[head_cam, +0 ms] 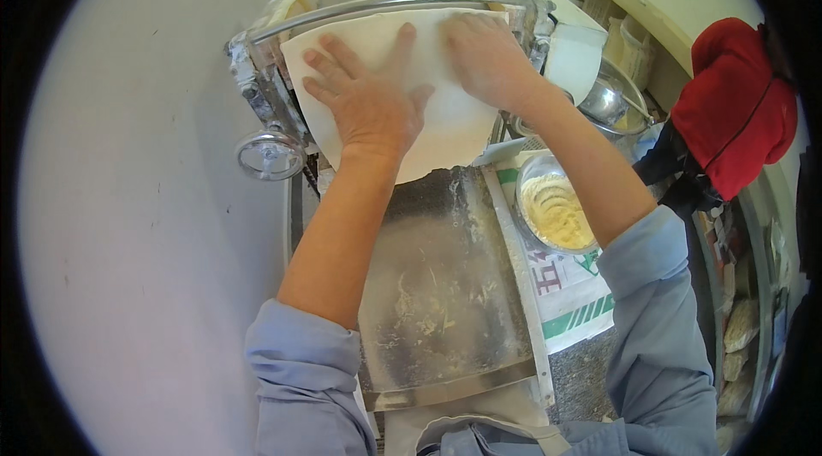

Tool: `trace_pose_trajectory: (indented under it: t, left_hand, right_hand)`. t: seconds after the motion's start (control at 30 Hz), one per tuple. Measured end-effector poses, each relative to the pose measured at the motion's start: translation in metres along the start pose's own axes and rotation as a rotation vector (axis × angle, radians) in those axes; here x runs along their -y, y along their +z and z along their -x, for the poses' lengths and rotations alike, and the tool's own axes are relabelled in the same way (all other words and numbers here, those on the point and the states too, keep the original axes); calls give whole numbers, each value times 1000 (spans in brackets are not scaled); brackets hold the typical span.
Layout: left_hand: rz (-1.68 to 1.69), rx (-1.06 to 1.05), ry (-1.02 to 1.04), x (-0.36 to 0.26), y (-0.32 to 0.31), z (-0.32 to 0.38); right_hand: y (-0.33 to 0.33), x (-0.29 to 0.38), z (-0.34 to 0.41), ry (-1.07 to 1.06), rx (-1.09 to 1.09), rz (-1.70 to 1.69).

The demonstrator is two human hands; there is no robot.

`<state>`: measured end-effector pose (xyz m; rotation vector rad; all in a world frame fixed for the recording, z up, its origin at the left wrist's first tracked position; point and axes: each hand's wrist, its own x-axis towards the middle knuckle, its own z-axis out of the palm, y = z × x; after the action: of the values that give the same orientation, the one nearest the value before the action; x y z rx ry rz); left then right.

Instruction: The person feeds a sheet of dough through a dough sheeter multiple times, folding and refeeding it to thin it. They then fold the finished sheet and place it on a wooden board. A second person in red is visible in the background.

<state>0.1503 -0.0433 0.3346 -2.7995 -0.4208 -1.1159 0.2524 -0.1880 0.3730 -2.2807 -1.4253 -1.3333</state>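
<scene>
A wide pale sheet of dough [449,112] lies over the upper front of a metal dough sheeter, just below its curved steel bar [392,1]. My left hand [372,93] rests flat on the sheet with its fingers spread. On the sheet's upper right is my right hand [488,61], its fingers blurred and bent; whether they grip the dough I cannot tell. Below the sheet's lower edge, the sheeter's metal tray [443,289] slopes toward me, dusted with flour and scraps.
A handwheel [270,155] juts out at the sheeter's left, beside a white wall [148,199]. At right, a metal bowl of flour [555,212] stands on a printed sack [571,302]. Beyond are another metal bowl [603,103], a red cloth item [735,109] and shelves with bags [742,327].
</scene>
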Motion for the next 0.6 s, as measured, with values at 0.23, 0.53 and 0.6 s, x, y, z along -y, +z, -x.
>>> trace_pose_trajectory:
  t: [0.23, 0.53, 0.6]
  left_hand:
    - [30, 43, -25, 0, -6, -3]
    - [0, 3, -16, -2, -2, -2]
    - [-19, -27, -7, -3, -1, -4]
  right_hand:
    - [-11, 6, -3, 252, 73, -467]
    - [-4, 4, -13, 115, 95, -361]
    - [-3, -1, -17, 111, 182, -288]
